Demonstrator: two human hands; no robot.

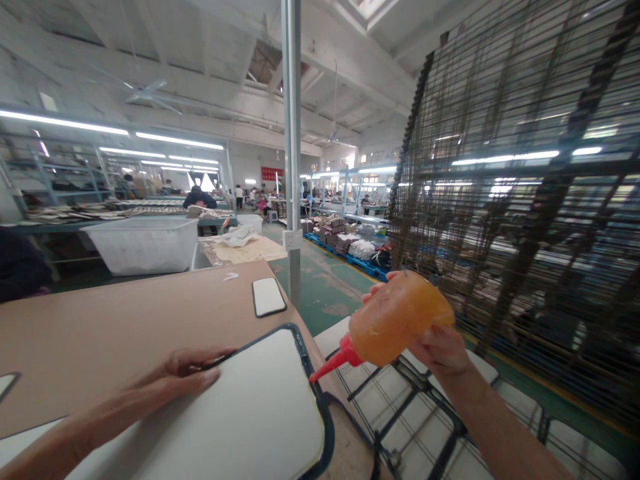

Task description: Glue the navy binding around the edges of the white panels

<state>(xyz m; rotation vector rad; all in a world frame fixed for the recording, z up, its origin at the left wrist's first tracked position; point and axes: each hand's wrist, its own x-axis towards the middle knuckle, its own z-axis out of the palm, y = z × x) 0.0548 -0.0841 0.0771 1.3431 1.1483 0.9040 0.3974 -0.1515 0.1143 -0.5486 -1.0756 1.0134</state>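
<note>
A large white panel (240, 407) with rounded corners and a dark edge strip lies on the brown-covered table. My left hand (193, 373) grips its far left edge, thumb on the white face and fingers hidden below the rim. My right hand (443, 343) is wrapped round a squeeze bottle (397, 320) of amber liquid, tipped down to the left. The bottle's red nozzle (335, 363) has its tip at the panel's dark right edge; whether it touches, I cannot tell. Part of that edge looks wet and shiny near the far corner.
A small white panel with a dark rim (269, 297) lies near the table's far corner. To the right, a wire rack (415, 413) bears several white panels, and a tall wire rack (500, 167) stands behind. Beyond the table (125, 327) are a post (293, 147) and a white bin (145, 243).
</note>
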